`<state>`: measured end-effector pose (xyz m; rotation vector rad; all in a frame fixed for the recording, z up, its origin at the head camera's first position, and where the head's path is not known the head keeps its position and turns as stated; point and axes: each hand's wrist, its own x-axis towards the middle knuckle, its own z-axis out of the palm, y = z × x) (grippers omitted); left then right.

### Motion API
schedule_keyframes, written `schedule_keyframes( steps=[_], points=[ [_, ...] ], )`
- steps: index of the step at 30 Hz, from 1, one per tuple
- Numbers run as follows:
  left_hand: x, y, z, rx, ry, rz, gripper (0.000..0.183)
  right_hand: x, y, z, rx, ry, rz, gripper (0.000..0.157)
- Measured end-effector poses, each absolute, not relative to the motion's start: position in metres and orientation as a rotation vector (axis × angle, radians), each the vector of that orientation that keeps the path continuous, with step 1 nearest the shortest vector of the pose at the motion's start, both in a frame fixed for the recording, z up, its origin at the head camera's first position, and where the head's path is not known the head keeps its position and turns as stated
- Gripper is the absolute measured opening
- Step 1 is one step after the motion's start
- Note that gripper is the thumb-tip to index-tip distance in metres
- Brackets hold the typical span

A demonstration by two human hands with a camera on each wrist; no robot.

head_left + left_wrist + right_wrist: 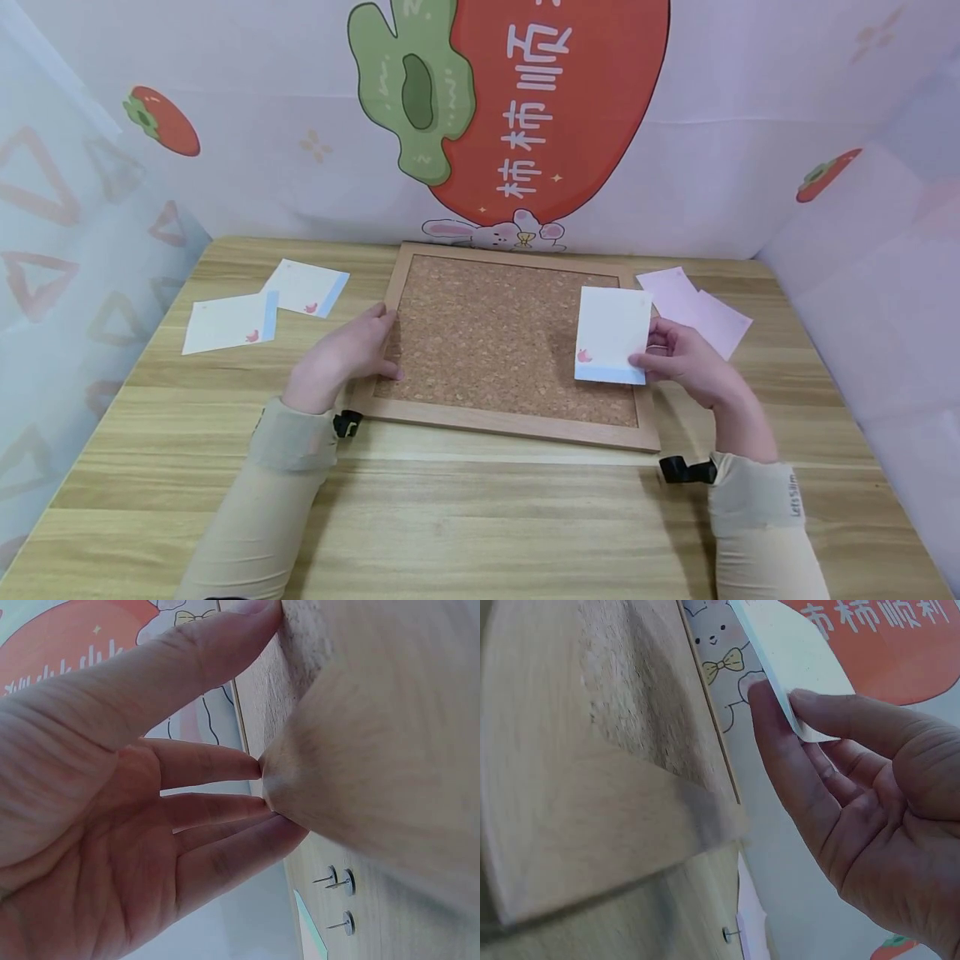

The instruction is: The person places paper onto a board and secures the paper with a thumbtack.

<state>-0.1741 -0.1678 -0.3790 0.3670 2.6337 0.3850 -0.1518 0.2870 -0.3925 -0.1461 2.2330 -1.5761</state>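
A wood-framed cork board [495,333] lies slightly turned on the table. At its left side, my left hand [348,354] grips the frame, thumb over the top and fingers at the outer edge; the left wrist view shows those fingertips [251,766] against the wood. My right hand [686,358] pinches a white note card [611,329] by its right edge, thumb in front. The card, with a blue strip and a small pink print along its bottom, is held over the right part of the cork. In the right wrist view the card [802,660] stands off the board.
Two white cards [228,323] with blue strips lie on the table left of the board. Two pink cards [723,321] overlap at its right. Several pushpins [346,882] show beside the frame in the left wrist view, and one pushpin [727,935] in the right.
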Motion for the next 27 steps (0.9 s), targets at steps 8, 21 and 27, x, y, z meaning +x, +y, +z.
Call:
schedule_keyframes(
  steps=[8,21,27],
  points=[
    [-0.1727,-0.1674,-0.3788,0.37,2.628,0.379,0.1,-0.1498,0.2778,-0.3987,-0.19,2.157,-1.523,0.042],
    [-0.1723,-0.1672,-0.3783,0.354,2.627,0.374,0.1,-0.1483,0.2767,-0.4025,-0.176,2.218,-1.321,0.052],
    [-0.1727,-0.1671,-0.3782,0.352,2.625,0.376,0.1,-0.1475,0.2773,-0.4001,-0.23,2.342,-1.164,0.047]
  ],
)
